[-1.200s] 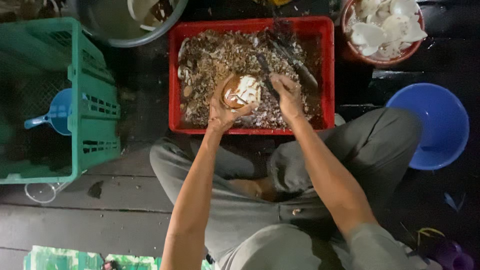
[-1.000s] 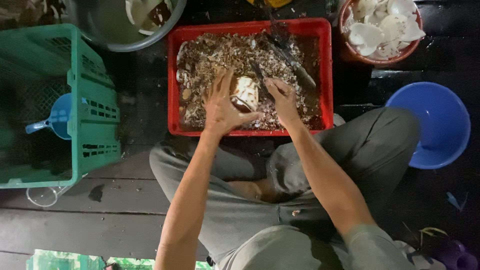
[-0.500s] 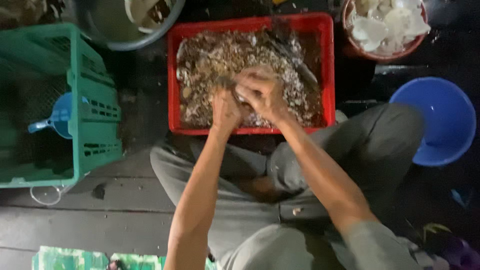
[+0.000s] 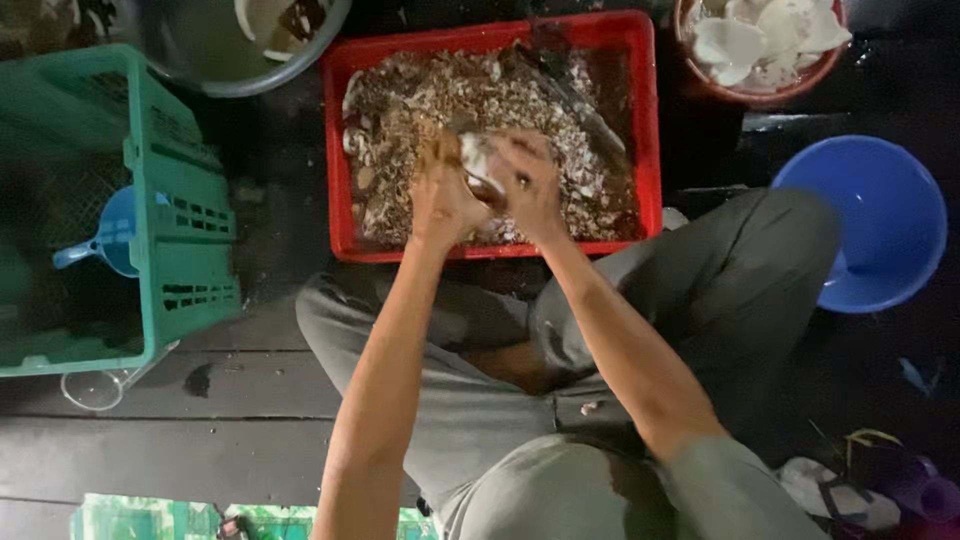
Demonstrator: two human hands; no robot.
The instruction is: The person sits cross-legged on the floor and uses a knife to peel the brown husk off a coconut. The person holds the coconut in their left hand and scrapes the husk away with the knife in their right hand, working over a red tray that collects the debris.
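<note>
- Head view: we see our left hand (image 4: 440,200) and right hand (image 4: 530,185) pressed together over the red tray (image 4: 645,130) of shell scraps, both grips closed on a pale shell (image 4: 478,162).
- A blue bowl (image 4: 870,225) sits right, a green crate (image 4: 165,200) left.

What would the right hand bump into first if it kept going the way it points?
Probably the shell held between both hands: the right hand points left toward it and the left hand. Depth is hard to judge.
</note>
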